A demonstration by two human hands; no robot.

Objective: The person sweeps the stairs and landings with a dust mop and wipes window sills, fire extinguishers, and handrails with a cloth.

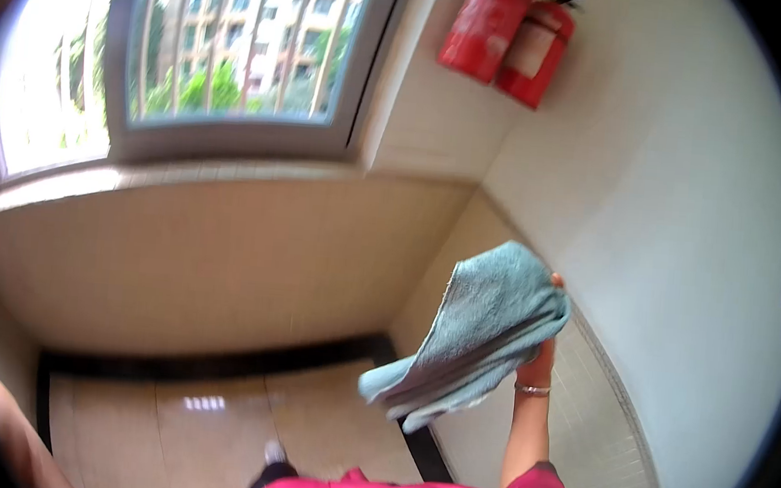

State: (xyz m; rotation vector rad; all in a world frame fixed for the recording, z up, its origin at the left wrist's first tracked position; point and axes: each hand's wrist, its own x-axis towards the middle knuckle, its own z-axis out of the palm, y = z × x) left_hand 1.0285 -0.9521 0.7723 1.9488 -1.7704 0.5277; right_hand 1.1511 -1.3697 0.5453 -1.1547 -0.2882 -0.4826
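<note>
Right fingers (556, 280) pinching teal cloth (495, 316), mostly hidden behind it, left arm (18, 435) cut off, its finger state unclear.

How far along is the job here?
Done: nothing I can confirm; the window, wall and floor show no clear sign of finished work. In hand: the cloth, loosely bunched in the right hand, seemingly held in the air. Left: how much, I can't tell; the cloth is neither put down nor neatly folded.
</note>
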